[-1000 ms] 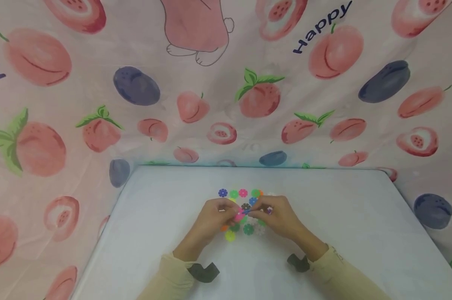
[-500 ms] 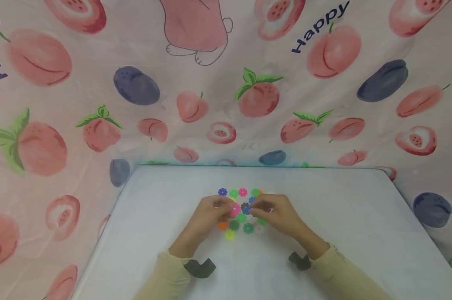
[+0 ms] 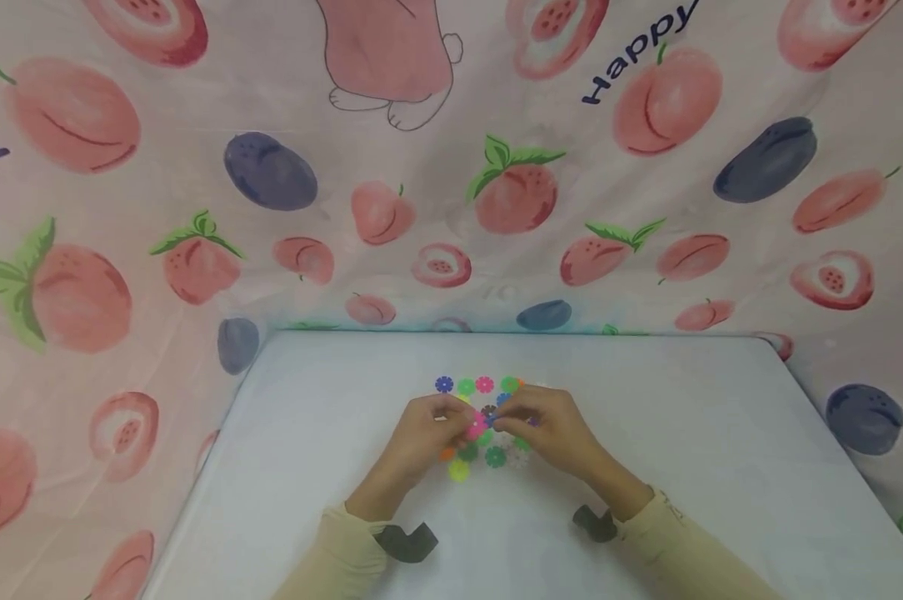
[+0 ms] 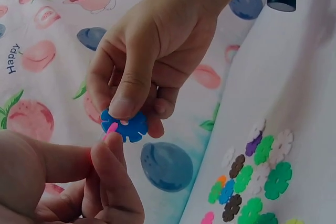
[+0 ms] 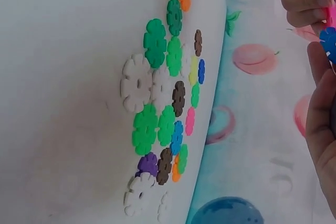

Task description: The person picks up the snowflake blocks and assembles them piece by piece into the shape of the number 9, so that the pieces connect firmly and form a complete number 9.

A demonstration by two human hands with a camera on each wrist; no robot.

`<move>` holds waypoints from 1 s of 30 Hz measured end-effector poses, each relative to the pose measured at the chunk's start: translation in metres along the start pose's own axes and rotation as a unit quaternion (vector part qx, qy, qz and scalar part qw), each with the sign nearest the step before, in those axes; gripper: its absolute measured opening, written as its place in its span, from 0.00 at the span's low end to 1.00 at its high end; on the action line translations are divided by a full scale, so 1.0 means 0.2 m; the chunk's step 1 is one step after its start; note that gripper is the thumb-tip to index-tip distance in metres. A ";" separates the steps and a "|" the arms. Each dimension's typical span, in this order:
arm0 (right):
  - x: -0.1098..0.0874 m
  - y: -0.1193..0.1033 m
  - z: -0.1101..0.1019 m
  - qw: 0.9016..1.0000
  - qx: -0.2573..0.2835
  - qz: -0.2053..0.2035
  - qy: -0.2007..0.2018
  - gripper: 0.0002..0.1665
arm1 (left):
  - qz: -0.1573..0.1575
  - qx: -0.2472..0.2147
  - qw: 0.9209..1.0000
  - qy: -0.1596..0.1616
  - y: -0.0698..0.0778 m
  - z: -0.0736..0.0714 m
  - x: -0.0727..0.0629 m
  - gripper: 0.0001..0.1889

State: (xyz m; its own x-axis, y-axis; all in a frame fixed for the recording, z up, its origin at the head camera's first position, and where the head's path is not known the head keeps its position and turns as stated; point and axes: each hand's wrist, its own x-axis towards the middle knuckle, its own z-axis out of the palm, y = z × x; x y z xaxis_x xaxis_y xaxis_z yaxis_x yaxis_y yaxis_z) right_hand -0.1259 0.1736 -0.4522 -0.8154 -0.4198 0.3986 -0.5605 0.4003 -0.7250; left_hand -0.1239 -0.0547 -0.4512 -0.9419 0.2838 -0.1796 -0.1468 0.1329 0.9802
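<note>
My left hand (image 3: 425,433) pinches a pink snowflake building disc (image 3: 476,426) between thumb and fingers. Facing it, my right hand (image 3: 552,423) pinches a blue snowflake disc (image 4: 134,128) by its edge. In the left wrist view the pink disc (image 4: 111,129) is seen edge-on and meets the blue one's notched rim; whether the slots interlock cannot be told. Only parts of the blue disc (image 5: 328,40) and pink disc (image 5: 331,17) show at the right wrist view's edge. Both hands are held above the table, over the loose discs.
Several loose snowflake discs lie spread on the white table (image 3: 309,417), among them a dark green one (image 5: 155,43), a purple one (image 5: 147,164) and a brown one (image 5: 179,98). A fruit-printed cloth (image 3: 436,208) hangs behind the table.
Half a second ago the pink and blue discs were apart. My left hand has since moved right, and the two discs meet again, much as they did one second ago.
</note>
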 end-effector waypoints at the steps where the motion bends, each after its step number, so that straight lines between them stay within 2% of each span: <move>1: 0.00 0.00 0.00 1.000 -0.012 -0.012 0.004 0.05 | 0.003 0.001 1.000 0.003 0.00 0.01 0.00 0.08; 5: 0.02 -0.02 0.00 0.997 -0.052 -0.052 0.021 0.06 | 0.015 0.001 1.000 0.016 0.02 0.03 0.00 0.07; 8: 0.02 -0.02 0.00 0.996 -0.056 -0.057 0.027 0.07 | 0.012 0.000 1.000 0.021 0.03 0.03 0.00 0.08; 11: 0.03 -0.01 0.00 0.998 -0.039 -0.040 0.023 0.07 | -0.002 -0.013 1.000 0.014 0.03 0.02 0.01 0.09; 15: 0.02 0.00 -0.01 1.000 -0.003 0.002 0.010 0.09 | -0.013 -0.054 0.998 -0.008 0.03 -0.01 0.01 0.11; 20: 0.02 0.00 -0.03 0.998 0.045 0.047 0.001 0.08 | -0.021 -0.082 0.996 -0.021 0.03 -0.02 0.01 0.12; 24: 0.02 -0.01 -0.03 0.996 0.064 0.055 -0.001 0.07 | -0.026 -0.081 0.996 -0.017 0.03 -0.03 0.01 0.11; 30: 0.01 -0.03 -0.02 0.996 0.059 0.063 0.001 0.07 | -0.037 -0.076 0.996 -0.015 0.02 -0.04 0.01 0.12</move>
State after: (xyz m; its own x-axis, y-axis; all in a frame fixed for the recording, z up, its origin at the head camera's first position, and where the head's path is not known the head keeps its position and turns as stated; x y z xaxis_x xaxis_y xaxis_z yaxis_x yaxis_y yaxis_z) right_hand -0.1254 0.1729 -0.4448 -0.8787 -0.3700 0.3016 -0.4329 0.3515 -0.8301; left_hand -0.1284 -0.0605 -0.4478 -0.9181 0.3068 -0.2511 -0.2610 0.0089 0.9653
